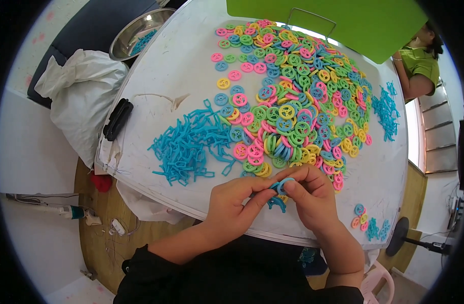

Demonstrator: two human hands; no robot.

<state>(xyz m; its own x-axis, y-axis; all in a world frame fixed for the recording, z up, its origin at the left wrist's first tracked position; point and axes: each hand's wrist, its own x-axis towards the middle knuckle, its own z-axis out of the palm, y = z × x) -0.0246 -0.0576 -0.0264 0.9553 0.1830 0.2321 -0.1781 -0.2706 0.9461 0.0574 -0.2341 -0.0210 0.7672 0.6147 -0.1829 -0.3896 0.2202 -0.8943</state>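
Observation:
My left hand (234,202) pinches a small blue plastic connector piece (277,204) between thumb and fingers, near the table's front edge. Against it, my right hand (313,197) grips a blue plastic ring (284,185) by thumb and forefinger. The two blue pieces touch or overlap; fingertips hide how they fit together. Just beyond my hands spreads a large heap of wheel-shaped plastic rings (304,112) in pink, yellow, green and blue. To the left of that heap lies a pile of blue forked connectors (184,152).
A green board (323,20) with a wire handle stands at the far side. More blue connectors (386,112) lie at the right edge, close to a person in green (421,66). A black case (118,119) rests on the left edge, near a metal bowl (121,44) and white sack (80,96).

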